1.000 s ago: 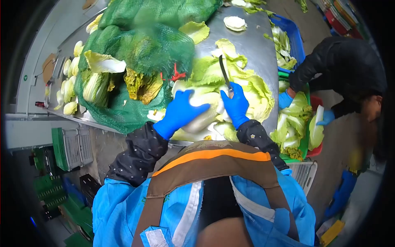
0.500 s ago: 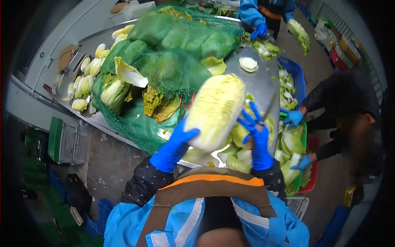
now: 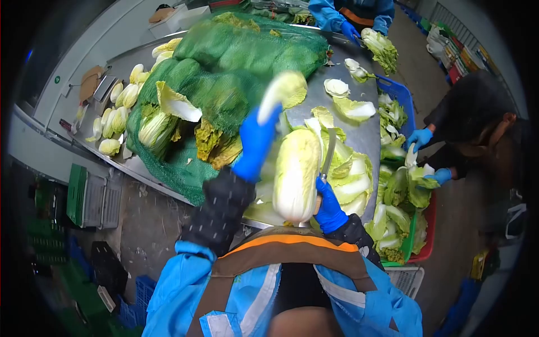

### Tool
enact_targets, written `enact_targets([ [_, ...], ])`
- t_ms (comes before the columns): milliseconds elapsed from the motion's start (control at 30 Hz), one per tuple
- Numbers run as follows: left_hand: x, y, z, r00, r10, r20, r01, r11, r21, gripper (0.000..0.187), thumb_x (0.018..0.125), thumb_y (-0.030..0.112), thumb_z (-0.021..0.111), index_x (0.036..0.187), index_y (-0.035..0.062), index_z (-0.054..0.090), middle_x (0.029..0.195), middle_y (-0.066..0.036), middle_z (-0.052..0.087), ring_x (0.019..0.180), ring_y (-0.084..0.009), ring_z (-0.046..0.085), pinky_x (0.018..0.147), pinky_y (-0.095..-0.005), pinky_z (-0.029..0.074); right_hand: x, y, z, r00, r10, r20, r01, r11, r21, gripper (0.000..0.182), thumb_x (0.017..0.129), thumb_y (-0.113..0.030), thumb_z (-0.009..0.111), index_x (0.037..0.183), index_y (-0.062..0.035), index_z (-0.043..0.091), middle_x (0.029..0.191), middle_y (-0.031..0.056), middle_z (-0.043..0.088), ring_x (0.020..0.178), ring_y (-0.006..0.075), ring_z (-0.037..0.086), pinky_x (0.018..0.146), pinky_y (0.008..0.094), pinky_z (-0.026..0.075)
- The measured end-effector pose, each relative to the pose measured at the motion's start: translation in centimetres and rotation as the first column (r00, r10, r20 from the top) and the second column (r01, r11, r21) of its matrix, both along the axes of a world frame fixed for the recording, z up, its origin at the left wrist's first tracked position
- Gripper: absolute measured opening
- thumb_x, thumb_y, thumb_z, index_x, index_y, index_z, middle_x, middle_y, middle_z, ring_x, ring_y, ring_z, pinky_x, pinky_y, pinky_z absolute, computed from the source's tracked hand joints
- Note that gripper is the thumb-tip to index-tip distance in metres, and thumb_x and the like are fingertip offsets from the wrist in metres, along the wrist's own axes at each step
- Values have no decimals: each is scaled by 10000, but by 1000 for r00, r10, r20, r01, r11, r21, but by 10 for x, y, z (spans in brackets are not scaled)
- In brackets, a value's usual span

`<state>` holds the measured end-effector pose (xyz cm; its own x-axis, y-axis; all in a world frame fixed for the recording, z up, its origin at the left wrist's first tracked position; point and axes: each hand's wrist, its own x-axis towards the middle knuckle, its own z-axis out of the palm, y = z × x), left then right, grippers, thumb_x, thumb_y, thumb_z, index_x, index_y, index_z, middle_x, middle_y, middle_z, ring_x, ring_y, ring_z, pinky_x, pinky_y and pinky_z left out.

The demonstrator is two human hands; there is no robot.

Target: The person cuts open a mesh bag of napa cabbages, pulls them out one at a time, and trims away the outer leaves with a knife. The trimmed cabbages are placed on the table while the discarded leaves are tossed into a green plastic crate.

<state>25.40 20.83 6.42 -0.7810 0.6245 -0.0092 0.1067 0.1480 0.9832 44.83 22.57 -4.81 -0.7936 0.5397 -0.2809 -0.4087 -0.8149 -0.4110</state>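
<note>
My left hand (image 3: 255, 143), in a blue glove, is closed around the white stem of a cabbage leaf (image 3: 272, 100), blurred by motion, above the near edge of a green net bag. A trimmed napa cabbage (image 3: 296, 177) rests on the pile in front of me, its white base towards my body. Just to its right, my right hand (image 3: 330, 209) grips a knife (image 3: 329, 153) with the blade pointing away from me. Cut loose leaves (image 3: 351, 175) lie to the right of the knife.
Green net bags (image 3: 247, 50) of cabbages cover much of the metal table (image 3: 368, 126). Small peeled hearts (image 3: 118, 119) lie at the left. Blue (image 3: 410, 104) and red (image 3: 428, 224) crates stand on the right, where a crouching person (image 3: 477, 118) handles leaves. Another person (image 3: 351, 11) works opposite.
The cabbage, held up between both hands before, is now lower on the pile. My right hand now holds a knife, and my left has moved up and away with a leaf.
</note>
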Motion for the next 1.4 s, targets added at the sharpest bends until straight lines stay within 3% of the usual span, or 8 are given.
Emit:
enact_targets([
  [200, 21, -11, -48, 931, -290, -221, 324, 936, 134, 782, 739, 229, 721, 1346, 30, 270, 1231, -126, 454, 1103, -227, 468, 931, -335, 387, 0, 5, 54, 829, -449, 333, 26, 626, 779, 592, 756, -10, 647, 1291, 3, 393, 1207, 116, 507, 1054, 199, 525, 907, 297, 439],
  [400, 27, -13, -35, 468, -651, 597, 130, 719, 682, 754, 778, 206, 674, 1369, 31, 241, 1333, -166, 353, 1178, -205, 420, 971, -334, 369, 23, 29, -16, 997, 2, -82, 9, 991, 133, 663, 867, -435, 490, 1357, -35, 289, 1339, 127, 404, 1172, 245, 449, 991, 392, 368],
  [633, 32, -3, -25, 983, -181, 31, 158, 918, 364, 287, 864, 166, 589, 1073, -31, 594, 927, -44, 629, 801, -89, 561, 754, -207, 442, 25, 16, -42, 978, 92, -188, -110, 990, -86, 613, 868, -456, 482, 1330, -74, 354, 1334, 114, 416, 1214, 265, 411, 1031, 428, 311],
  [800, 36, -46, 2, 712, -546, 441, 161, 739, 655, 272, 832, 211, 615, 995, -6, 625, 844, -38, 625, 742, -92, 570, 681, -195, 437, 18, 19, -29, 990, -69, -126, 53, 991, -120, 590, 873, -438, 488, 1330, -89, 356, 1311, 107, 439, 1203, 260, 422, 1026, 419, 319],
  [967, 7, -39, -18, 640, -763, -89, 546, 534, -646, 497, 810, 267, 632, 1200, -14, 506, 979, -121, 612, 927, -207, 583, 854, -316, 426, 28, 37, -6, 988, -149, -41, 148, 989, -18, 570, 883, -353, 503, 1353, -90, 313, 1306, 90, 437, 1181, 240, 443, 1008, 394, 345],
  [1067, 16, -3, -29, 854, -472, 221, 426, 876, 225, 849, 775, 306, 685, 1393, 27, 175, 1317, -142, 398, 1216, -199, 381, 1004, -307, 308, 17, 26, 65, 948, -311, 63, 180, 692, 699, 577, 861, -269, 540, 1355, -81, 309, 1278, 78, 454, 1154, 223, 461, 970, 354, 391],
  [1200, 51, 17, 5, 579, -726, 371, 376, 641, 669, 683, 832, 208, 625, 1372, 19, 251, 1306, -109, 400, 1203, -179, 382, 1018, -302, 291, 41, 35, 1, 972, -223, 74, 204, 957, 209, 685, 771, -250, 645, 1341, -56, 320, 1273, 82, 457, 1144, 239, 467, 949, 358, 414],
  [1400, 50, 12, -11, 829, -521, 203, 398, 805, 439, 630, 818, 138, 635, 1359, 48, 325, 1312, -101, 415, 1174, -163, 414, 993, -297, 334, 38, 19, 4, 997, -73, 24, 72, 996, 51, 714, 763, -298, 623, 1345, -55, 289, 1300, 128, 435, 1184, 305, 435, 980, 452, 377],
])
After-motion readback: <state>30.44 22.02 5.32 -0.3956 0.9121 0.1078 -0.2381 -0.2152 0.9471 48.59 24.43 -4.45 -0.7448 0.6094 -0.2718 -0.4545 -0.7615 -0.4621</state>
